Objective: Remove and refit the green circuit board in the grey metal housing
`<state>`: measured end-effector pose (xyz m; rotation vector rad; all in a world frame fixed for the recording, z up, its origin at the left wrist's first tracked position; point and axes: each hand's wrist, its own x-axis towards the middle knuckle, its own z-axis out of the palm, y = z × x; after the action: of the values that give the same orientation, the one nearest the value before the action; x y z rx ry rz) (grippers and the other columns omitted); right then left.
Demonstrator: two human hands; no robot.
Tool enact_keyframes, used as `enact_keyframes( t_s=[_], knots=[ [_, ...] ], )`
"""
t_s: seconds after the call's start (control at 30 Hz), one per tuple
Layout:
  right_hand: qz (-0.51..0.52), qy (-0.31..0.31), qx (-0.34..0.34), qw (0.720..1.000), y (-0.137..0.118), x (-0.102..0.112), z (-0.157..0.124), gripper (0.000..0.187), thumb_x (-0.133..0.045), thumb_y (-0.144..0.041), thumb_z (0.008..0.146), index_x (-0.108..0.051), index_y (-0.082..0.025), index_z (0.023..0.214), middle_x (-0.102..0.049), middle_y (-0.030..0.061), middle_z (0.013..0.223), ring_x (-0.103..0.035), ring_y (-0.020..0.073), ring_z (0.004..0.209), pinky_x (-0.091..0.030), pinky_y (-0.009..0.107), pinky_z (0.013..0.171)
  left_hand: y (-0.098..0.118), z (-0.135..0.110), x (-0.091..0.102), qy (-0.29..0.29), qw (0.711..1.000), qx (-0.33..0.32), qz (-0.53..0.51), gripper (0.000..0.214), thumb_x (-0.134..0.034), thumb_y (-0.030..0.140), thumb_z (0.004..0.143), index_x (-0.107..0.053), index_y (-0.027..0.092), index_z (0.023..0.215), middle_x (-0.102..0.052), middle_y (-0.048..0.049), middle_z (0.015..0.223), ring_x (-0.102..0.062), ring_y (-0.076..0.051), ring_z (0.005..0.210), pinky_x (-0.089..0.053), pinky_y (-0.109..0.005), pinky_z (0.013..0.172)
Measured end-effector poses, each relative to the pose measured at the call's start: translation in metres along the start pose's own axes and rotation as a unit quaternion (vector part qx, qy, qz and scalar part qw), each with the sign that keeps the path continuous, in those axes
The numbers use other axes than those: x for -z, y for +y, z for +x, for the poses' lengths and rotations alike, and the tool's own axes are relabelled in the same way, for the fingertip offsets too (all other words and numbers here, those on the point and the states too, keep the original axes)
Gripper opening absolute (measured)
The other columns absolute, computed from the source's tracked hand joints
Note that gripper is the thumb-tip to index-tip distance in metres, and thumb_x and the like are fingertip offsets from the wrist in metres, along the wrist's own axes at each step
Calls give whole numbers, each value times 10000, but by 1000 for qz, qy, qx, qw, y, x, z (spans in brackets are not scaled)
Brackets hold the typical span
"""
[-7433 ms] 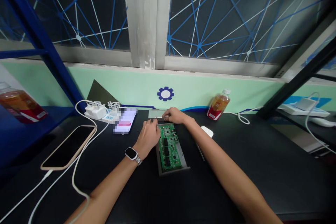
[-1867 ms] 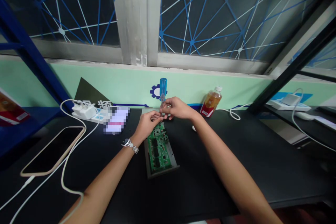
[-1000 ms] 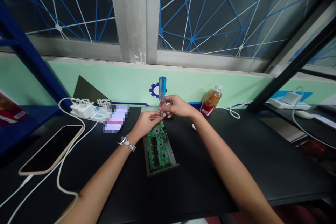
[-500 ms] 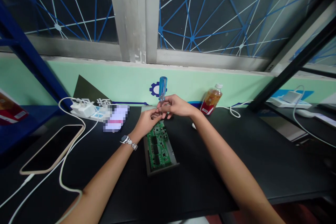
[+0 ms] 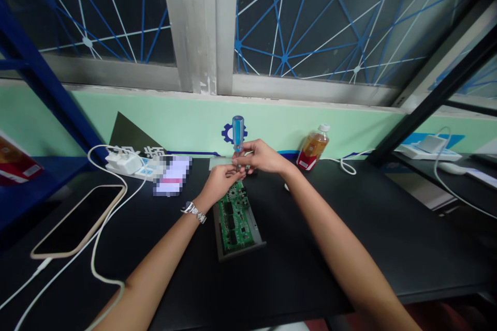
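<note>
A green circuit board (image 5: 236, 220) lies in a grey metal tray (image 5: 256, 227) on the black desk. My right hand (image 5: 261, 158) is closed on the shaft of a blue-handled screwdriver (image 5: 237, 133), which stands upright over the board's far end. My left hand (image 5: 219, 180) pinches at the screwdriver's tip just above the board; what its fingers hold is too small to make out. A watch sits on my left wrist.
A phone (image 5: 75, 222) on a white cable lies at the left, with a power strip and chargers (image 5: 126, 163) behind it. A second phone (image 5: 171, 176) leans near the wall. A drink bottle (image 5: 312, 148) stands at the right. Another desk (image 5: 446, 165) adjoins on the right.
Since the earliest frame my right hand has picked up the screwdriver and stood it upright over the board. Over the last second both hands stay nearly still at its tip.
</note>
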<state>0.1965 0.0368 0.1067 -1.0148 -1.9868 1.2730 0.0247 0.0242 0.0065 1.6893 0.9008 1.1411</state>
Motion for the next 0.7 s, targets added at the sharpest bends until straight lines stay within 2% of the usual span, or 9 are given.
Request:
enact_keyframes(
  t_s=[0.23, 0.4, 0.6, 0.7],
  knots=[
    [10, -24, -8, 1000, -4, 7, -3, 206, -732, -274, 779, -652, -119, 890, -724, 64, 805, -709, 148, 641, -537, 194, 485, 10, -3, 15, -38, 998, -11, 40, 278, -690, 390, 845, -752, 145, 962, -770, -105, 1000, -731, -250, 942, -572, -376, 897],
    [18, -48, -8, 999, -4, 10, -4, 210, -669, -252, 815, -653, -122, 980, -742, 106, 1005, -724, 147, 670, -547, 201, 490, 13, -3, 20, -39, 996, -13, 74, 256, -683, 379, 850, -752, 154, 948, -771, -96, 978, -733, -247, 914, -576, -367, 865],
    [15, -66, -7, 998, -9, 4, -6, 194, -630, -247, 856, -647, -123, 1004, -725, 60, 831, -719, 146, 674, -555, 199, 514, 14, -4, 15, -14, 995, -41, 88, 297, -654, 385, 873, -722, 155, 1049, -775, -85, 979, -732, -243, 905, -570, -361, 856],
    [24, -86, -7, 996, -9, 0, -6, 208, -650, -277, 862, -647, -119, 998, -722, 62, 814, -714, 148, 679, -564, 209, 526, 10, -3, 11, -10, 996, -40, 84, 263, -639, 366, 881, -720, 140, 989, -776, -93, 966, -731, -242, 899, -563, -348, 849]
  ],
)
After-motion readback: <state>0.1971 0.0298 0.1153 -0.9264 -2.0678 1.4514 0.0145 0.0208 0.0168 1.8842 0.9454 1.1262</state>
